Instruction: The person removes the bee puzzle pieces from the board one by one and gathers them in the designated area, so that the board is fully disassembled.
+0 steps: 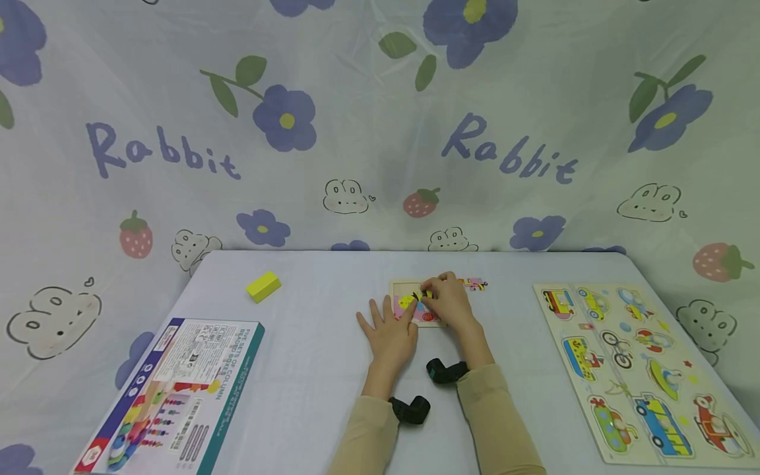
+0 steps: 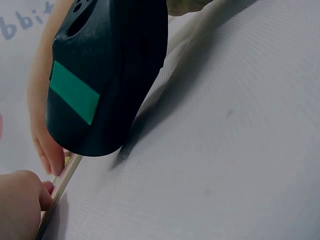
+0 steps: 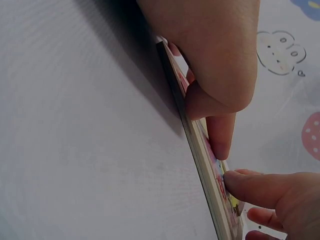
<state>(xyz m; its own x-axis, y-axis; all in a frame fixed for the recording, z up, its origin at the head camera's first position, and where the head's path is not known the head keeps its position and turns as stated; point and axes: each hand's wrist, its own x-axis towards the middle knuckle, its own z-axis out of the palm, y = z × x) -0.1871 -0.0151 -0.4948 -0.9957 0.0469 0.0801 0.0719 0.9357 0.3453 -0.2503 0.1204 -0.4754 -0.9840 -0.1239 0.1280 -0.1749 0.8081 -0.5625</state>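
A small wooden jigsaw puzzle [image 1: 405, 285] lies flat near the table's middle, with pink, yellow and blue pieces in its tray. My left hand [image 1: 390, 334] rests at its left side with fingers spread and straight, the thumb touching the pieces. From the right, my right hand [image 1: 454, 305] reaches over the tray and pinches a yellow-and-black puzzle piece [image 1: 425, 294] between thumb and fingers. In the right wrist view, the right hand [image 3: 212, 55] covers part of the puzzle's wooden edge [image 3: 200, 155]. Several loose puzzle pieces [image 1: 476, 284] lie just beyond the right hand.
A yellow block [image 1: 263, 287] sits at the back left. In front of it lies a printed toy box [image 1: 178, 389]. On the right is a large wooden peg puzzle board [image 1: 641, 376] with vehicle pictures. A patterned cloth [image 1: 368, 132] hangs behind the table.
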